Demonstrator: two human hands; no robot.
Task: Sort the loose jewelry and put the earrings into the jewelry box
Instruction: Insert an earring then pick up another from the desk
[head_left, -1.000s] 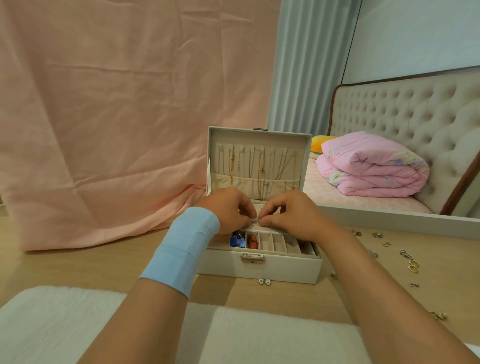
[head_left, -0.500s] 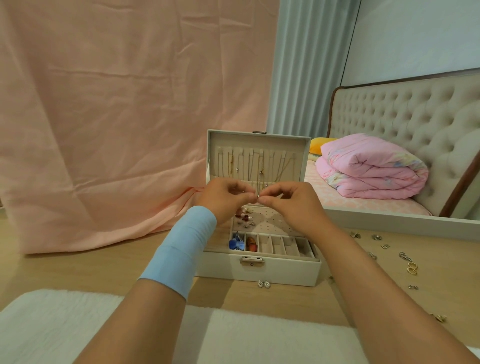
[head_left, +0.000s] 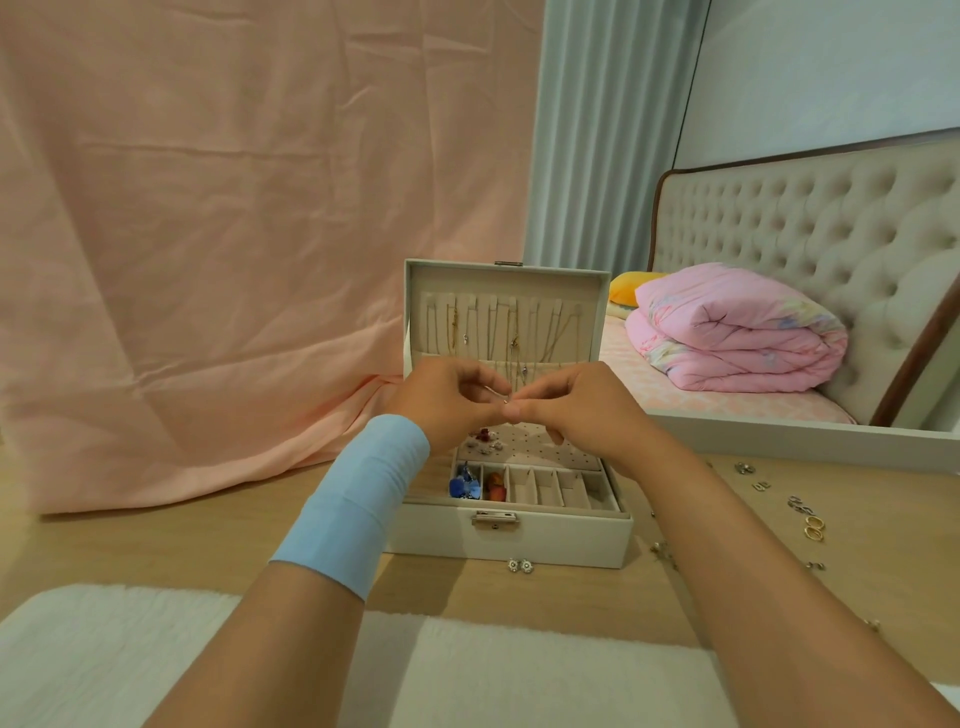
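Note:
An open white jewelry box (head_left: 519, 540) stands on the wooden floor, its lid upright with several necklaces hanging inside. My left hand (head_left: 447, 400) and my right hand (head_left: 566, 410) meet above the box tray, and both pinch one tiny silver earring (head_left: 506, 400) between their fingertips. Small earrings (head_left: 485, 439) lie on the perforated pad, and blue and red pieces (head_left: 467, 486) fill the left front compartments. A pair of stud earrings (head_left: 520, 566) lies on the floor just in front of the box.
Several loose earrings and rings (head_left: 810, 522) are scattered on the floor to the right. A white fluffy rug (head_left: 130, 660) lies nearest me. A bed with a folded pink quilt (head_left: 737, 332) is behind on the right; a pink cloth (head_left: 208, 234) hangs at the left.
Both hands have risen together from the tray of the box to just above it, still pinching the small earring between them.

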